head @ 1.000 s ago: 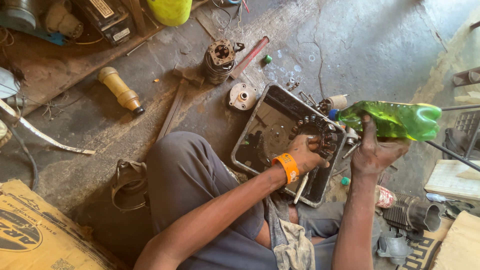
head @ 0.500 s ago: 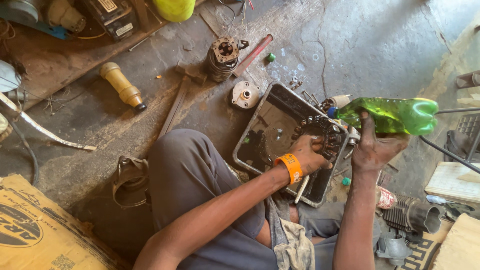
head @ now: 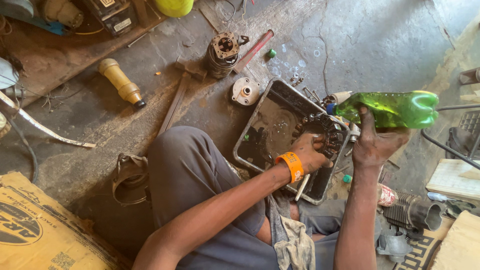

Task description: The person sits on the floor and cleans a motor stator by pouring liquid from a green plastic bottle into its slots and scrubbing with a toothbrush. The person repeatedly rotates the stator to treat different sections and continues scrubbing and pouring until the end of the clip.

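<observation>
My right hand [head: 374,144] grips a green plastic bottle [head: 395,107] held on its side, its blue-capped neck pointing left over a dark metal tray [head: 260,117]. My left hand [head: 311,154], with an orange wristband, holds a round, dark, toothed metal part [head: 327,132] over the right side of the tray, just below the bottle's mouth. The tray holds dark liquid and sits on the concrete floor in front of my knee.
On the floor beyond the tray lie a round metal cover [head: 245,92], a cylindrical motor part [head: 223,54], a red bar [head: 255,50] and a yellow-handled tool [head: 121,83]. A finned cylinder [head: 414,212] sits at right, cardboard [head: 40,227] at bottom left, a rag [head: 295,242] on my lap.
The bottle has stayed tipped toward the tray, shifting slightly. My left hand keeps the toothed part in place; little else differs.
</observation>
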### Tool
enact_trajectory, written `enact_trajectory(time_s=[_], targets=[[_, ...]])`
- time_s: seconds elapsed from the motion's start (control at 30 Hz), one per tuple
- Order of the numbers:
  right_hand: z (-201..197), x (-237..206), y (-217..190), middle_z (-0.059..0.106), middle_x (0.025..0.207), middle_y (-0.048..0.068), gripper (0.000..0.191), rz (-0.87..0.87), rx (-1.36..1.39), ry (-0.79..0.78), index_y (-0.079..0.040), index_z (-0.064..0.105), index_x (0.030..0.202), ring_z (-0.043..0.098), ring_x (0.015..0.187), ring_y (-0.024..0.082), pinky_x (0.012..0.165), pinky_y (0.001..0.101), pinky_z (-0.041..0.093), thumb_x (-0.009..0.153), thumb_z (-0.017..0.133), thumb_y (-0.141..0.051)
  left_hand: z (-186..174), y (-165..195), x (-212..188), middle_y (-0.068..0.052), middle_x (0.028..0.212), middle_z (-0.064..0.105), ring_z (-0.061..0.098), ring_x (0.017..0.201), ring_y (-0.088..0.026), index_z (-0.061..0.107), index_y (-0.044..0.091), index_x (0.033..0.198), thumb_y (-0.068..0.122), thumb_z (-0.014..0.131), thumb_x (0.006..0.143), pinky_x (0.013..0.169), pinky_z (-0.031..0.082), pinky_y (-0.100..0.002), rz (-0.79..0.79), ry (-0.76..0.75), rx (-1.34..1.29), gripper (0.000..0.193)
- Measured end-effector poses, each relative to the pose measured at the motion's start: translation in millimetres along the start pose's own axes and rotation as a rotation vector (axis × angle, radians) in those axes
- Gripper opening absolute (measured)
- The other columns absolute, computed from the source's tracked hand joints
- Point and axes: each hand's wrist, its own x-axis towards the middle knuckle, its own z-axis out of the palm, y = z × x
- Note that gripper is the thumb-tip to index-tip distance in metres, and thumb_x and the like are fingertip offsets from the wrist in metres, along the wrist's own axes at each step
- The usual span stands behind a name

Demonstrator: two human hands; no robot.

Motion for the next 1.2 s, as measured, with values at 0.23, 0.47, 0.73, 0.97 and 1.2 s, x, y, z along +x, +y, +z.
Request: enact_trajectory(time_s=[0.23, 0.47, 0.73, 0.97, 1.2], targets=[[-2, -2, -1, 0.071, 0.12, 0.016, 0.03, 0.02, -0.106, -0.038, 0.008, 0.06, 0.127, 0.071, 0.105, 0.022, 0.099, 0.0303, 0.06, 0.103, 0.077, 0.008, 1, 2, -4, -0.019, 0.136, 0.066, 0.063, 0.127, -0.027, 0.054, -0.004, 0.14, 0.015, 0.088, 0.059, 0.106, 0.05, -0.035, 0.011, 0.036, 0.03, 0.089], [-3, -1, 6, 0.069, 0.123, 0.013, 0.04, 0.024, 0.006, -0.014, 0.004, 0.055, 0.131, 0.072, 0.112, 0.021, 0.105, 0.0339, 0.062, 0.099, 0.079, 0.007, 0, 6, -9, -0.018, 0.136, 0.065, 0.063, 0.128, -0.027, 0.055, -0.005, 0.138, 0.015, 0.088, 0.06, 0.107, 0.05, -0.035, 0.069, 0.045, 0.051, 0.087], [-13, 0, 10, 0.069, 0.119, 0.014, 0.033, -0.005, -0.03, -0.045, 0.007, 0.057, 0.129, 0.071, 0.107, 0.02, 0.101, 0.0311, 0.06, 0.104, 0.079, 0.008, 1, 5, -10, -0.018, 0.131, 0.067, 0.065, 0.124, -0.028, 0.056, -0.004, 0.136, 0.016, 0.088, 0.06, 0.104, 0.051, -0.036, 0.077, 0.073, 0.038, 0.085], [-7, 2, 1, 0.07, 0.119, 0.015, 0.033, -0.014, -0.046, -0.07, 0.008, 0.059, 0.128, 0.071, 0.106, 0.021, 0.101, 0.031, 0.06, 0.101, 0.079, 0.007, 7, 0, -9, -0.018, 0.127, 0.07, 0.067, 0.119, -0.03, 0.06, -0.002, 0.13, 0.023, 0.087, 0.064, 0.103, 0.052, -0.038, 0.112, 0.145, 0.175, 0.076], [10, 9, -33, 0.072, 0.108, 0.013, 0.027, -0.002, -0.009, -0.058, 0.006, 0.064, 0.118, 0.073, 0.097, 0.022, 0.093, 0.0328, 0.062, 0.096, 0.077, -0.003, 6, -1, -7, -0.02, 0.125, 0.071, 0.068, 0.118, -0.031, 0.063, -0.003, 0.128, 0.027, 0.089, 0.065, 0.102, 0.053, -0.038, 0.166, 0.185, 0.155, 0.074]])
